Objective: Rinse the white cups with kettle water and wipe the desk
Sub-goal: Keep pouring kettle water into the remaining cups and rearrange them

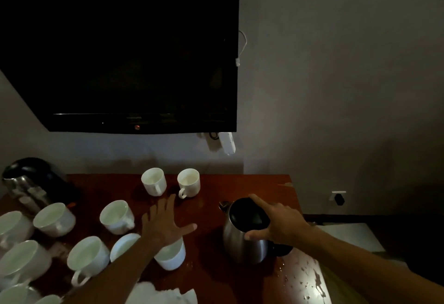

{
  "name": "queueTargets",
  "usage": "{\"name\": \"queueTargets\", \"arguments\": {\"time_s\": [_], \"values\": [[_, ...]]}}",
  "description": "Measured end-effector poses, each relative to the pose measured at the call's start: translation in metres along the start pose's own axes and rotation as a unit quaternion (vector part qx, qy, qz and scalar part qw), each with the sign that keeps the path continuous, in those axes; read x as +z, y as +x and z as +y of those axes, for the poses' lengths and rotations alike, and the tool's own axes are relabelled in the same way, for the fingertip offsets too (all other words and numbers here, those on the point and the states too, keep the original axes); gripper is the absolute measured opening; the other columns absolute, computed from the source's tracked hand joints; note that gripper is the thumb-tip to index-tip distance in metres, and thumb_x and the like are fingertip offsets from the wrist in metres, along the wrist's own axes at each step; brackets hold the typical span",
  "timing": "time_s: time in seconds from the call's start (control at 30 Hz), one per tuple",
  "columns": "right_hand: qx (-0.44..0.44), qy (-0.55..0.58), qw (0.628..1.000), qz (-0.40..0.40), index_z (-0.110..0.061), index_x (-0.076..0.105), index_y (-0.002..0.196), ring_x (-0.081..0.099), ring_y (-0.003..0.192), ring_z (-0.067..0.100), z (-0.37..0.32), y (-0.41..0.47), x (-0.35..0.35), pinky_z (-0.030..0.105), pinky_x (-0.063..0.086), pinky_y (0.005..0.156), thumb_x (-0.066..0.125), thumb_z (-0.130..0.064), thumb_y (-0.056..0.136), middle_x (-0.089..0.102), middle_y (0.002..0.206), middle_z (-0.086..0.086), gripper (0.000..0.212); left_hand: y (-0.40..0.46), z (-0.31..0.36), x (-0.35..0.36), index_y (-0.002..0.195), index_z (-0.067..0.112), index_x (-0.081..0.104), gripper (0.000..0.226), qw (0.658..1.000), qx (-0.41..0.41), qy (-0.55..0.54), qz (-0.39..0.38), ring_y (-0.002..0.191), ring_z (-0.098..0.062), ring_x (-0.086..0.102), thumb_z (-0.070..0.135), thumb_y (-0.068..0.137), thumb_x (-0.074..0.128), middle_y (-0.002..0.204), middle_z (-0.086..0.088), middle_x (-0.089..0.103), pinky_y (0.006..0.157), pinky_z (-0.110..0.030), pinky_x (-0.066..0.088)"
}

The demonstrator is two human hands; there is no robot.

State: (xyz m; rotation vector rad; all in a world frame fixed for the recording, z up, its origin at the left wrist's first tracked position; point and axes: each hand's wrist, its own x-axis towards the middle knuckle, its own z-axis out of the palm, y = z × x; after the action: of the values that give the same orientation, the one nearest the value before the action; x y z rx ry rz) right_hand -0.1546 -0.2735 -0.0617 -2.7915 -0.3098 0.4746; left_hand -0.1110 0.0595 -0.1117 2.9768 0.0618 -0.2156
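White cups (pixel 153 182) upright, steel kettle (pixel 245 241) on wet desk (pixel 216 277)

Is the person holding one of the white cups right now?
No. The left hand is spread open above the cups, and the right hand rests on the kettle.

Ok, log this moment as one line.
left hand: open, spread above white cups | right hand: on steel kettle lid, kettle standing on desk | spilled water unwiped

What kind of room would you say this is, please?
Probably a hotel room or small lounge: a black flat-screen television hangs on the wall above a reddish-brown wooden desk bearing many white ceramic cups and a stainless-steel kettle.
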Motion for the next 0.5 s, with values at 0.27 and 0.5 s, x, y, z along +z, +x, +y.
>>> {"name": "queueTargets", "arguments": {"time_s": [0.27, 0.5], "values": [[0.032, 0.014, 0.999, -0.002, -0.043, -0.007, 0.157, 0.059, 0.116, 0.026, -0.008, 0.048, -0.014, 0.04, 0.054, 0.094, 0.06, -0.085, 0.071, 0.053, 0.14, 0.007, 0.117, 0.054, 0.007, -0.013, 0.159, 0.031, 0.003, 0.12, 0.998, 0.035, -0.044, -0.009, 0.148, -0.032, 0.023, 0.086, 0.069, 0.06, 0.162, -0.004, 0.019, 0.111, -0.059, 0.032], [0.032, 0.016, 0.999, 0.002, -0.042, -0.005, 0.158, 0.058, 0.118, 0.027, -0.016, 0.092, -0.025, 0.04, 0.055, 0.093, 0.061, -0.084, 0.072, 0.052, 0.14, 0.008, 0.116, 0.105, 0.005, -0.009, 0.159, 0.025, 0.008, 0.13, 0.994, 0.061, -0.087, -0.003, 0.144, -0.031, 0.032, 0.088, 0.061, 0.064, 0.156, -0.005, 0.029, 0.109, -0.055, 0.038]]}}
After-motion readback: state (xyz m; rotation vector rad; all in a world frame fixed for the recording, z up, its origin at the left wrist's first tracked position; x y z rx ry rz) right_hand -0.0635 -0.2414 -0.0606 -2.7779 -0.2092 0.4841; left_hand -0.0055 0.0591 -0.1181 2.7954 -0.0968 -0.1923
